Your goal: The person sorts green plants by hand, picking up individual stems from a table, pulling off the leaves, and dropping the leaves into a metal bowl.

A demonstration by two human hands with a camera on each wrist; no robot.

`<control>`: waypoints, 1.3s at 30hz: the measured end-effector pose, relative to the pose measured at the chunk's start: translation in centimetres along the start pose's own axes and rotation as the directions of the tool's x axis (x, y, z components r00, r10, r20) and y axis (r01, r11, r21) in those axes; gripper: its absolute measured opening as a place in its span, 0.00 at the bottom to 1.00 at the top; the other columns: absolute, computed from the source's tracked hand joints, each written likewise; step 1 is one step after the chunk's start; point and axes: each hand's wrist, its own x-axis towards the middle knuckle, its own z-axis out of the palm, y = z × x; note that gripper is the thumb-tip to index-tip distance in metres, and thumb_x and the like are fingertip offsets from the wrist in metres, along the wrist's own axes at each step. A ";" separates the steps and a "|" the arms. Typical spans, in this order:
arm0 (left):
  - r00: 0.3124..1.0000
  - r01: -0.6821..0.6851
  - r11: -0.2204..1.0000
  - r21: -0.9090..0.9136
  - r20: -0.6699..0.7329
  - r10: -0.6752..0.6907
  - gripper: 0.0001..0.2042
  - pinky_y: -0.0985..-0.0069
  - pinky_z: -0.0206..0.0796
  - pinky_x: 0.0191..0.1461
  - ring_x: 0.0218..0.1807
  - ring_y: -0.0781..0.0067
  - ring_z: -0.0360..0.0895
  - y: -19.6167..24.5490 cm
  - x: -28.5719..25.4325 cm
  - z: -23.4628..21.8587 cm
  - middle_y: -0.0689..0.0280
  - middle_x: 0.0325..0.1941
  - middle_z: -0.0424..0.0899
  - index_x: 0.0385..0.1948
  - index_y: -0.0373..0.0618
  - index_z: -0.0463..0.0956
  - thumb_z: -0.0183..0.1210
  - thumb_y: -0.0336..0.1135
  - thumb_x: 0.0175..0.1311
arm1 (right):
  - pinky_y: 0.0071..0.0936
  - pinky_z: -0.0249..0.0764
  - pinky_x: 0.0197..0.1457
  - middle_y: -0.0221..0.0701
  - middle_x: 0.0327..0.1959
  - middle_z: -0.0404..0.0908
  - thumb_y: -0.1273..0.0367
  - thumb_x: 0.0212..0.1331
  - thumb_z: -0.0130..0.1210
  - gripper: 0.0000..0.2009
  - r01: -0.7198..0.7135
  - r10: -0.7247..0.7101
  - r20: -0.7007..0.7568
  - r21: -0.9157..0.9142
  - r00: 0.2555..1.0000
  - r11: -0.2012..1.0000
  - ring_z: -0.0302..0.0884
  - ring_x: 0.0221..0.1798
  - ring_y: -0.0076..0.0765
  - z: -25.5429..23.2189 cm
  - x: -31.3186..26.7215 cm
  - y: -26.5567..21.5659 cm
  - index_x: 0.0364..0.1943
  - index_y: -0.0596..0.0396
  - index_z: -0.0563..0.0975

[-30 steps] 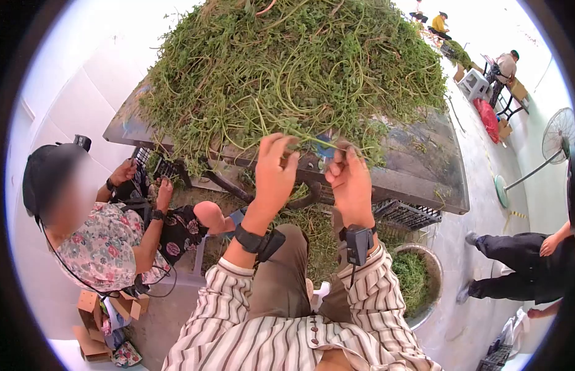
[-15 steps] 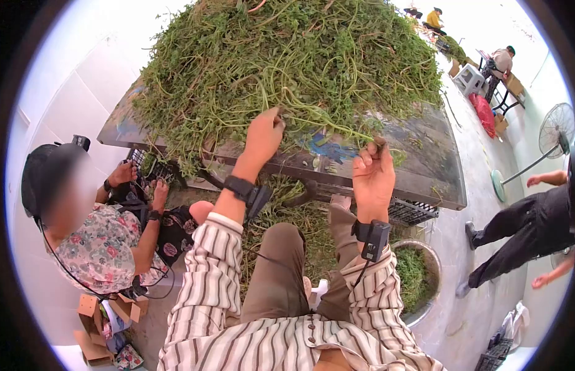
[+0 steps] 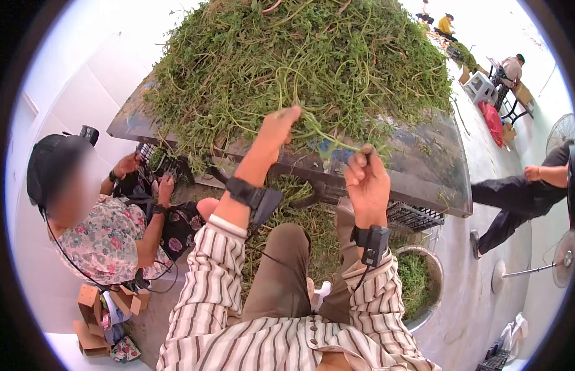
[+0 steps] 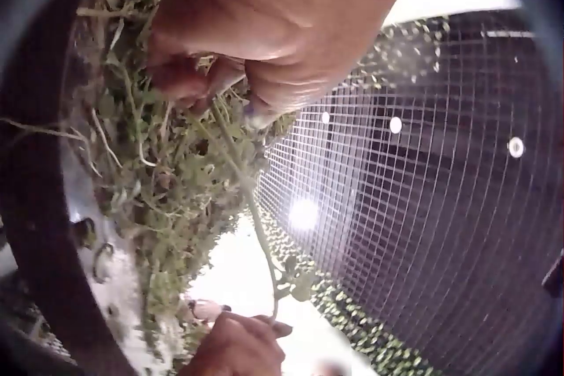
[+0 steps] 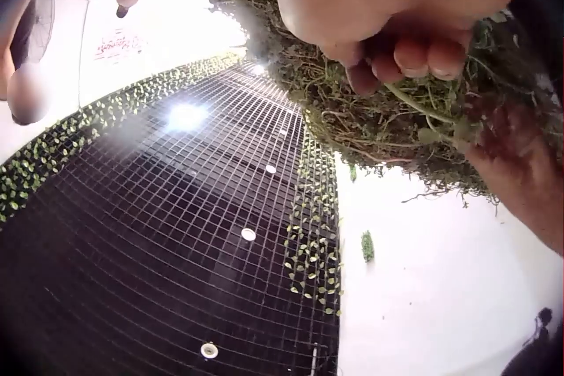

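A long green leafy stem [image 3: 332,140] stretches between my two hands in front of a big heap of leafy greens [image 3: 300,68]. My left hand [image 3: 276,134] pinches it close to the heap's front edge. Farther right and lower, over the table's edge, my right hand [image 3: 367,188] pinches the other end between thumb and fingers. In the left wrist view the stem [image 4: 257,213] runs down from the left fingers to the right hand [image 4: 233,345], with small leaves near its lower end. The right wrist view shows curled right fingers [image 5: 412,59] at the stem.
The heap lies on a dark, paint-stained table [image 3: 423,164]. Below stand a black crate [image 3: 416,216] and a round tub of greens [image 3: 417,278]. A seated person [image 3: 108,235] works at the left; another person [image 3: 522,198] stands at the right near a fan [image 3: 565,256].
My hands were close together at the table's edge, then moved apart with the stem drawn out between them. Since then the right hand has come slightly left. The person at the right has shifted.
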 end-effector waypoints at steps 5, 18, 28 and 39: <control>0.997 0.067 0.875 -0.479 0.061 -0.043 0.10 0.91 0.49 0.18 0.21 0.90 0.58 1.4 0.8 -0.9 0.78 0.21 0.65 0.34 0.43 0.77 0.55 0.40 0.61 | 0.19 0.58 0.22 0.25 0.24 0.68 0.65 0.63 0.45 0.09 -0.148 0.153 0.036 -0.111 0.988 0.983 0.60 0.21 0.20 1.1 -0.7 1.7 0.36 0.55 0.71; 0.832 -0.547 0.837 -0.025 -0.125 0.540 0.11 0.81 0.62 0.41 0.38 0.80 0.73 8.7 -5.3 -2.6 0.69 0.37 0.81 0.43 0.41 0.77 0.51 0.35 0.64 | 0.17 0.59 0.21 0.24 0.20 0.68 0.62 0.63 0.45 0.15 -0.483 0.527 -0.071 -0.520 0.847 0.705 0.61 0.19 0.17 3.8 -2.6 4.6 0.39 0.60 0.75; 0.794 -0.608 0.711 0.353 0.272 0.544 0.08 0.80 0.63 0.40 0.36 0.75 0.72 2.7 -8.7 1.2 0.64 0.34 0.75 0.38 0.35 0.76 0.53 0.28 0.60 | 0.12 0.54 0.19 0.19 0.22 0.66 0.68 0.60 0.50 0.15 0.005 -0.051 -0.043 -0.714 0.998 0.700 0.55 0.18 0.11 5.1 -1.9 4.0 0.50 0.57 0.72; 0.745 -0.616 0.425 0.663 0.315 0.588 0.04 0.69 0.64 0.33 0.31 0.55 0.73 0.3 -9.5 2.0 0.59 0.29 0.74 0.32 0.39 0.74 0.53 0.28 0.57 | 0.14 0.59 0.20 0.19 0.19 0.65 0.68 0.61 0.49 0.09 0.065 -0.201 -0.080 -0.778 0.976 0.625 0.60 0.20 0.12 3.0 -0.8 4.2 0.38 0.58 0.77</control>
